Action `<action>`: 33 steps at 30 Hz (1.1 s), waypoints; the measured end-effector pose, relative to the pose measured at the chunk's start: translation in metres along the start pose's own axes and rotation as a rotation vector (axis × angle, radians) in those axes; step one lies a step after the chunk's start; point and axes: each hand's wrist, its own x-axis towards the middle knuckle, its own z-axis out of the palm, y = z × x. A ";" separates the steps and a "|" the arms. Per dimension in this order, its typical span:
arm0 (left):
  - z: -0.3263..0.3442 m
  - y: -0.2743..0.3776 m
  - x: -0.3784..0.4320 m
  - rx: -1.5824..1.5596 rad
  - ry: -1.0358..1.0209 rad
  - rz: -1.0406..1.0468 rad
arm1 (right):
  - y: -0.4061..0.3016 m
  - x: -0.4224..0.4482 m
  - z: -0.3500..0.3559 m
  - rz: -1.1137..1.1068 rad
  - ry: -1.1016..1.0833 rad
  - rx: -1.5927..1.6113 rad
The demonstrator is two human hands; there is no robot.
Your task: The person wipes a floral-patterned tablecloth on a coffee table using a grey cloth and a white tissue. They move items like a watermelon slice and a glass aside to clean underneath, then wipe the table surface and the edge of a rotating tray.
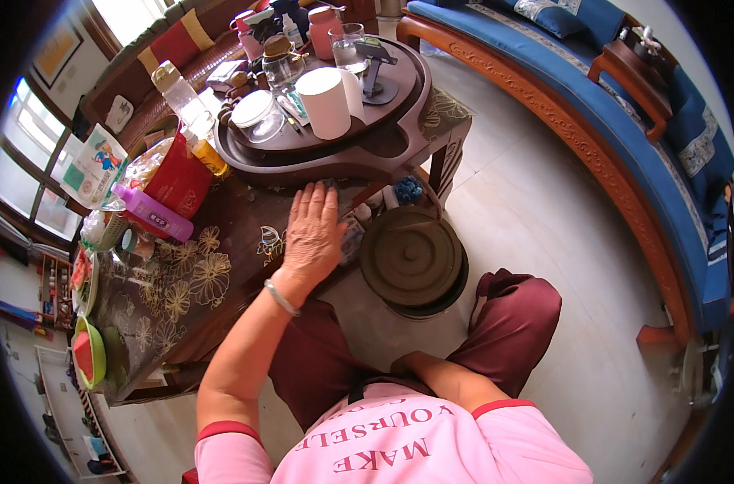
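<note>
My left hand point(314, 233) lies palm down over the front edge of the dark wooden table point(222, 206), fingers straight, a silver bangle on the wrist. A small dark patch shows at its fingertips; what it is I cannot tell. Just beyond the fingers stands a brown oval tea tray point(318, 164). On it are a white cylinder point(323, 103), a glass jar point(282, 66), a drinking glass point(349, 48) and a phone stand point(376, 78). My right forearm point(445, 378) bends into my lap, and its hand is out of view.
Left of my hand are a purple bottle point(155, 212), a red bucket point(176, 175) and a bottle of yellow liquid point(205, 151). A green bowl point(92, 354) sits at the table's left corner. Before my knees stands a round lidded bin point(410, 254). A blue-cushioned wooden sofa point(560, 85) lines the right.
</note>
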 end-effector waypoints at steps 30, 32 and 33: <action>0.013 0.021 0.031 -0.368 0.430 -0.144 | 0.041 -0.016 -0.007 -0.020 -0.163 0.232; 0.006 0.019 0.025 -0.359 0.388 -0.175 | 0.042 -0.024 -0.012 -0.006 -0.157 0.206; 0.001 0.018 0.021 -0.353 0.366 -0.191 | 0.043 -0.027 -0.016 -0.003 -0.156 0.188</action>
